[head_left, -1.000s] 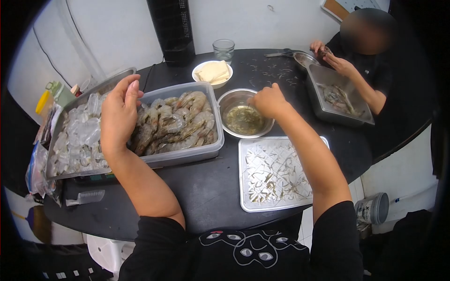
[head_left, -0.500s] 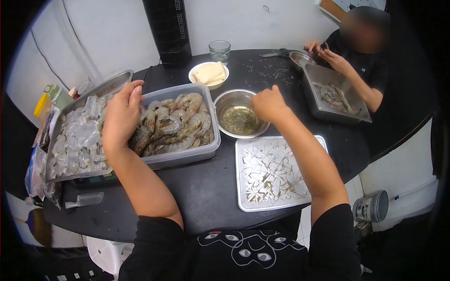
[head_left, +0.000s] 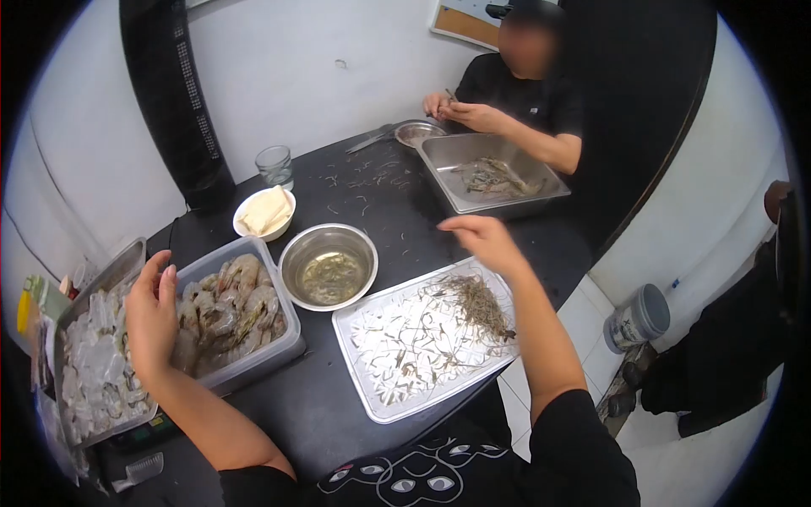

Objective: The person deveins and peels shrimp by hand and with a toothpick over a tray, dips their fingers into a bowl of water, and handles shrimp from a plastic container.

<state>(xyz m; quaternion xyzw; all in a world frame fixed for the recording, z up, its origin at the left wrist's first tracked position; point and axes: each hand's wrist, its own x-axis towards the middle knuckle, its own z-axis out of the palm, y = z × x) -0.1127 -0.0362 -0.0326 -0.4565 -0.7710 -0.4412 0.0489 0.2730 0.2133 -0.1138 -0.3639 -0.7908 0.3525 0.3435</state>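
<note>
The left hand (head_left: 152, 308) is held over the boundary of the ice-filled metal tray (head_left: 122, 272) and the plastic tub (head_left: 296, 342) of shrimp (head_left: 232, 306), its fingers loosely parted, nothing seen between them; the tub could be jogged by a dropped wrist. The steel bowl (head_left: 297, 255), set just beside the tub, could be tipped and its murky liquid spilled if brushed by a forearm. Dark strands (head_left: 477, 304) on the white tray (head_left: 358, 384) could be dragged off by the right hand (head_left: 488, 243), held near its far corner; whether anything is pinched there cannot be told. On the dark surface (head_left: 329, 367), scraps (head_left: 363, 177) are scattered. The space is backed by a white wall (head_left: 296, 76); at right, a bucket (head_left: 646, 313) is seen on tiled floor (head_left: 585, 308).
</note>
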